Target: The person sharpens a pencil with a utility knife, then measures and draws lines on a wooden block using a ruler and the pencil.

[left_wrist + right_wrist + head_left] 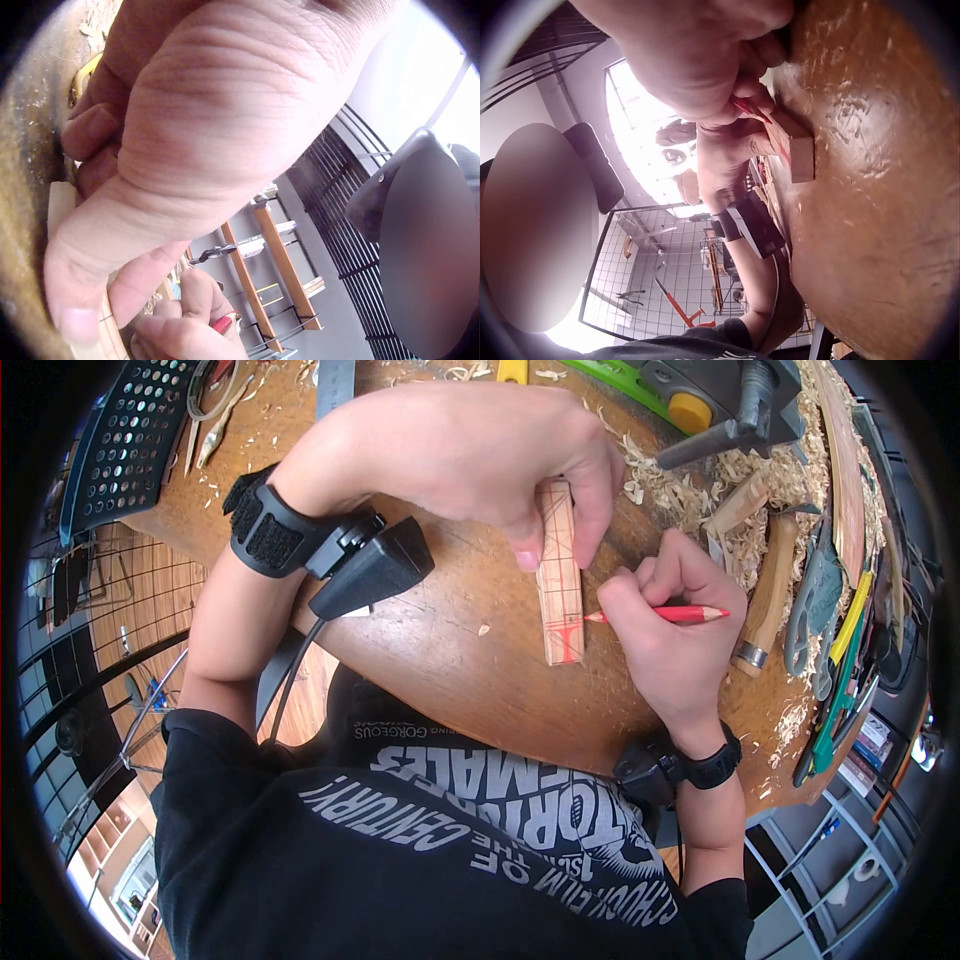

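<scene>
Wooden block (561,582), oblong, flat-faced, red-lined.

Block (561,585) on table (440,630), pencil (690,614) at right, shavings (675,498) beyond

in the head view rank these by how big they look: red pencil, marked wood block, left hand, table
Largest to smallest in the head view:
1. table
2. left hand
3. marked wood block, its far end partly covered
4. red pencil, also partly covered, clearly the slimmest

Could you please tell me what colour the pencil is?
The pencil is red; best in the head view.
</scene>
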The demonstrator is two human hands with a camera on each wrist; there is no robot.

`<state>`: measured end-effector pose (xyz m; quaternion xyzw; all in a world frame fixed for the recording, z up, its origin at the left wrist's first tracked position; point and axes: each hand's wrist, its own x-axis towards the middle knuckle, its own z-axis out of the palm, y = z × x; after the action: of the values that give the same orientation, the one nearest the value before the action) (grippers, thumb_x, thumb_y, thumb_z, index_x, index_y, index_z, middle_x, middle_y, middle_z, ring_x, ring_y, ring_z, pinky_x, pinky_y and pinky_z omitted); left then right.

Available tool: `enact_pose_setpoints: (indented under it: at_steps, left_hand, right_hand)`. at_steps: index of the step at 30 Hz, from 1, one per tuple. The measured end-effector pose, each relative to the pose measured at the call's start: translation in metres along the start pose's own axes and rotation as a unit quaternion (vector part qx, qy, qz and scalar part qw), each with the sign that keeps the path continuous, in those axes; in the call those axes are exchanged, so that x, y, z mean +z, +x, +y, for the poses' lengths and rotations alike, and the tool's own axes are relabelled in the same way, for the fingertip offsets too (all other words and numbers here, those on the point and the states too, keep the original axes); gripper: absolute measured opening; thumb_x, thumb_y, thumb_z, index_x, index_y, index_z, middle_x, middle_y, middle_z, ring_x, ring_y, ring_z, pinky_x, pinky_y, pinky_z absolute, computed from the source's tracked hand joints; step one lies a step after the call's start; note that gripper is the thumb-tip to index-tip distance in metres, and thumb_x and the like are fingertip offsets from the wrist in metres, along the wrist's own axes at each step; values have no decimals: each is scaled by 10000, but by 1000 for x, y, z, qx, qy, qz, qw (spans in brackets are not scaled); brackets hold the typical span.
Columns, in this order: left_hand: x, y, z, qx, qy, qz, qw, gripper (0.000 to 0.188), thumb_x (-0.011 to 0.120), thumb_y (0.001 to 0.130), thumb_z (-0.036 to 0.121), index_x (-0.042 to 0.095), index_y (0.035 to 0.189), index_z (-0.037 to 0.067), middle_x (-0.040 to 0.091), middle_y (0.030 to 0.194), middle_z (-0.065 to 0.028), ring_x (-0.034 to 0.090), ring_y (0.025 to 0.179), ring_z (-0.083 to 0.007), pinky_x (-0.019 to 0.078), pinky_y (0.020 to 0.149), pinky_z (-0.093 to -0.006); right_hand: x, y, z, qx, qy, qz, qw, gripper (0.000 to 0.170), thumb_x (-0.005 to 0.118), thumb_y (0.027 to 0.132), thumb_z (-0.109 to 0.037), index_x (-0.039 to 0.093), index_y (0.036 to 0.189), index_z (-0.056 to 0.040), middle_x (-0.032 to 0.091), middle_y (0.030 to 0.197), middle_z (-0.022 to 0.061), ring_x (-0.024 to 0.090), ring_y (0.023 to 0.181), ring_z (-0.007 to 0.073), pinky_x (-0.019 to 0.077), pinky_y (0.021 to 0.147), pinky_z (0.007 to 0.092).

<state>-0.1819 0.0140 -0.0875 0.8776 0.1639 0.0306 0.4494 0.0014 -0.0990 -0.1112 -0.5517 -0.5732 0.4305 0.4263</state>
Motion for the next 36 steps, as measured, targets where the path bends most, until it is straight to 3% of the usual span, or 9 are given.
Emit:
enact_pose_setpoints:
  at_steps: [23, 26, 29, 31, 32, 36]
  left_hand:
    - [0, 0, 1, -12, -19, -4, 1000, 344, 719, 596, -89, 711, 924, 15, 593, 895, -81, 626, 831, -245, 512, 695, -324]
    - [1, 2, -6, 18, -16, -5, 1000, 343, 718, 596, -90, 709, 923, 12, 600, 896, -87, 622, 847, -256, 506, 721, -331]
    - [-1, 0, -3, 32, -13, 3, 999, 344, 717, 596, -93, 709, 923, 13, 612, 915, -96, 619, 867, -268, 502, 741, -339]
    - [-1, 0, -2, 31, -8, 5, 999, 340, 721, 596, -93, 708, 918, 13, 624, 936, -104, 618, 882, -276, 500, 744, -343]
    - [-1, 0, -2, 34, -8, 7, 999, 336, 723, 594, -94, 708, 913, 13, 626, 938, -106, 618, 887, -278, 500, 742, -343]
    - [-1, -3, -4, 38, -30, 17, 999, 372, 731, 605, -91, 697, 958, 22, 628, 969, -101, 615, 909, -271, 498, 733, -341]
  right_hand:
    - [3, -2, 2, -4, -19, 2, 1000, 312, 632, 714, 51, 364, 582, -39, 355, 532, -34, 316, 532, 29, 263, 460, 234]
    - [-1, -1, 0, -5, -29, 13, 999, 311, 627, 714, 53, 361, 587, -43, 358, 536, -39, 311, 529, 26, 262, 464, 230]
    - [-9, 0, -1, 14, 27, 6, 1000, 301, 611, 740, 53, 362, 611, -57, 378, 551, -51, 325, 528, 15, 270, 470, 220]
    - [-12, 0, -4, 80, 139, 28, 987, 288, 592, 787, 51, 372, 646, -71, 397, 566, -60, 343, 521, 7, 279, 474, 211]
    - [-15, 0, -3, 80, 160, 23, 984, 294, 604, 846, 11, 386, 673, -82, 414, 570, -56, 376, 488, 10, 291, 456, 199]
    - [-16, 0, -10, 90, 170, 74, 979, 303, 627, 908, -115, 419, 689, -89, 453, 562, -39, 436, 445, 30, 303, 412, 185]
